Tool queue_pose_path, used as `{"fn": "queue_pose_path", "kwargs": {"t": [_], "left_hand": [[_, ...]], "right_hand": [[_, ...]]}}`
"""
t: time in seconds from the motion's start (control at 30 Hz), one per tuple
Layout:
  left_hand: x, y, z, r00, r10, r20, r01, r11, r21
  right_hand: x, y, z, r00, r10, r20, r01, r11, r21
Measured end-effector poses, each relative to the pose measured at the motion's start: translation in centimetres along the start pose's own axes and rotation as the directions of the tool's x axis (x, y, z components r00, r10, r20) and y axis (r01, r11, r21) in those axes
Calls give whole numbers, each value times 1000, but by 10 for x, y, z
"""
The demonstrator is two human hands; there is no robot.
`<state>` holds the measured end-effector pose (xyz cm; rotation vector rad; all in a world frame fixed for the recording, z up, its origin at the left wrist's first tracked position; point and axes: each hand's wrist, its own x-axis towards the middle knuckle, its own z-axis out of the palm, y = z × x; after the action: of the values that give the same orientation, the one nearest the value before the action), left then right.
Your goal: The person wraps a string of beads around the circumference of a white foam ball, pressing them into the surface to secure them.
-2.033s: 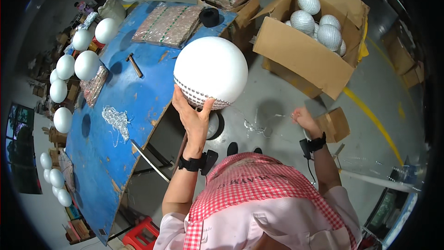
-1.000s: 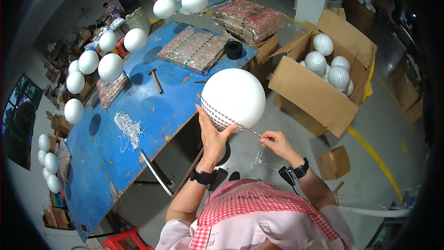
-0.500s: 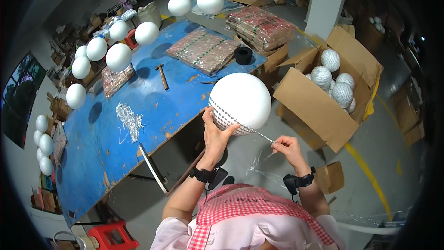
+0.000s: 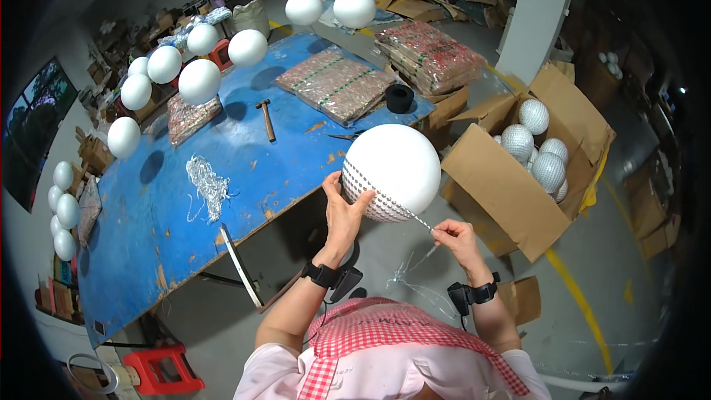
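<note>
A large white ball (image 4: 400,163) is held out in front of me, beyond the near edge of the blue table. Rows of silver bead string (image 4: 379,200) wrap its lower left part. My left hand (image 4: 344,215) grips the ball's left side, with the thumb on the beaded rows and the fingers round the edge. At the ball's lower right, my right hand (image 4: 458,240) pinches the bead string, which runs taut from the ball to the fingertips. A thin loose tail hangs below that pinch.
On the blue table (image 4: 170,215) lie a heap of silver bead string (image 4: 209,187), a hammer (image 4: 266,120), a black tape roll (image 4: 400,98) and wrapped packs (image 4: 335,83). Several white balls (image 4: 200,81) stand along its far side. To the right, a cardboard box (image 4: 511,185) holds silver-covered balls.
The whole view has shifted and turned slightly. My right hand sits a little closer to the ball, with a shorter taut length of bead string. My left thumb lies slightly higher on the rows.
</note>
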<state>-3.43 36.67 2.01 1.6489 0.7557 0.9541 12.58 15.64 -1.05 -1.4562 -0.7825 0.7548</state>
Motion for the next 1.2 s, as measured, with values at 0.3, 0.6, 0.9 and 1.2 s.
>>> {"fn": "queue_pose_path", "kwargs": {"t": [0.3, 0.6, 0.9, 1.2], "left_hand": [[9, 4, -12, 999, 25, -29, -22, 995, 97], [8, 5, -21, 972, 160, 171, -207, 931, 300], [3, -2, -17, 958, 251, 137, -285, 890, 357], [-6, -1, -9, 941, 303, 147, -336, 808, 484]], "right_hand": [[12, -11, 8, 1000, -5, -31, 4, 1000, -21], [12, -38, 21, 999, 43, -28, -43, 999, -1], [-15, -84, 36, 998, 52, 25, -54, 994, 96], [-27, -111, 57, 994, -107, 27, 97, 966, 238]]}}
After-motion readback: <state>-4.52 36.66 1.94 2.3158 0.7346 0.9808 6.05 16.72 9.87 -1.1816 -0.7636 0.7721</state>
